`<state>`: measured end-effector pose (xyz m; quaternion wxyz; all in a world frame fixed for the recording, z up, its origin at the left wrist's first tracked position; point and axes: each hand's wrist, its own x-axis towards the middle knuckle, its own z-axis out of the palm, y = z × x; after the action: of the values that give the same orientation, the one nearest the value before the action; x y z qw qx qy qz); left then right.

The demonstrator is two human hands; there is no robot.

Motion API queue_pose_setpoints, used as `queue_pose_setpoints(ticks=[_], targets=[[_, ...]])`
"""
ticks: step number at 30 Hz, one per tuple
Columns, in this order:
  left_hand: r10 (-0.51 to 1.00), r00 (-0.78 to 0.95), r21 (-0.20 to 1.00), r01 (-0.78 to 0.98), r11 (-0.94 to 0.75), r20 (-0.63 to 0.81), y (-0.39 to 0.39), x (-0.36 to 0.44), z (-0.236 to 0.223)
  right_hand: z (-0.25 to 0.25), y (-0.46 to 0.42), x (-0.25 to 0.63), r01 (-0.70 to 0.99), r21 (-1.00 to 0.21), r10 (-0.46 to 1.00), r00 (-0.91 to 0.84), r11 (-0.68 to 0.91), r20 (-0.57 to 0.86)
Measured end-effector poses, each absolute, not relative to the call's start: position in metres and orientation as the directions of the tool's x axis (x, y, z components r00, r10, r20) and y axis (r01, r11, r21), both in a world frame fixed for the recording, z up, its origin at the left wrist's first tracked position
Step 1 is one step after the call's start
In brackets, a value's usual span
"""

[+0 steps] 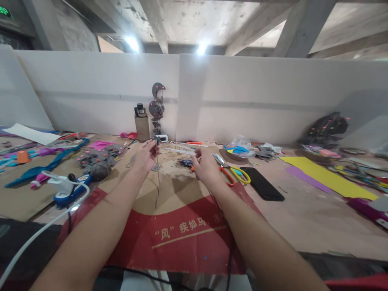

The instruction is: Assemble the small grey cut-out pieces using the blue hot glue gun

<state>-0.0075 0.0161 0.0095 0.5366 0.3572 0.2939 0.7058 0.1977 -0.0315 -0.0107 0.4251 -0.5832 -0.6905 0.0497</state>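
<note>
My left hand (147, 154) is raised over the work area, its fingers closed on a small dark grey piece (157, 140). A strand of grey yarn (158, 184) dangles below that hand down to the board. Opposite it, my right hand (205, 163) pinches a thin whitish stick (178, 151), which points left toward my left hand; whether it is a glue stick I cannot tell. Small blue and orange bits (187, 162) lie just left of my right hand. Scissors (232, 169) with red and yellow handles rest to its right.
A black phone (262, 184) lies beyond the scissors. On the left are a blue power strip (72, 190) with a white cable and a ball of grey yarn (100, 170). A bottle (142, 124) and a string of grey crescent shapes (157, 107) stand at the back. Yellow paper (327, 176) lies right.
</note>
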Motion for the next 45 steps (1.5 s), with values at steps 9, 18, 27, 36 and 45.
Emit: queue_pose_setpoints(ticks=[9,18,27,36,45], targets=[[0.979,-0.114,0.845,-0.494,-0.202,0.168,0.013,-0.007,0.008,-0.054,0.002,0.217,0.808,-0.586,0.984,0.053,0.058,0.171],[0.983,-0.059,0.865,-0.469,-0.18,0.172,0.019,-0.008,0.0,-0.031,-0.006,0.201,0.383,-0.894,0.93,0.18,0.233,0.319],[0.982,-0.04,0.894,-0.408,-0.185,0.185,0.022,-0.009,-0.004,-0.012,-0.034,0.184,0.122,-0.862,0.87,-0.098,0.493,0.483],[0.984,-0.052,0.9,-0.398,-0.177,0.171,0.021,-0.007,-0.004,-0.011,-0.04,0.183,0.353,-0.762,0.837,-0.15,0.543,0.527],[0.981,-0.036,0.912,-0.364,-0.189,0.189,0.018,-0.001,-0.002,-0.01,-0.042,0.182,0.427,-0.69,0.797,-0.143,0.584,0.586]])
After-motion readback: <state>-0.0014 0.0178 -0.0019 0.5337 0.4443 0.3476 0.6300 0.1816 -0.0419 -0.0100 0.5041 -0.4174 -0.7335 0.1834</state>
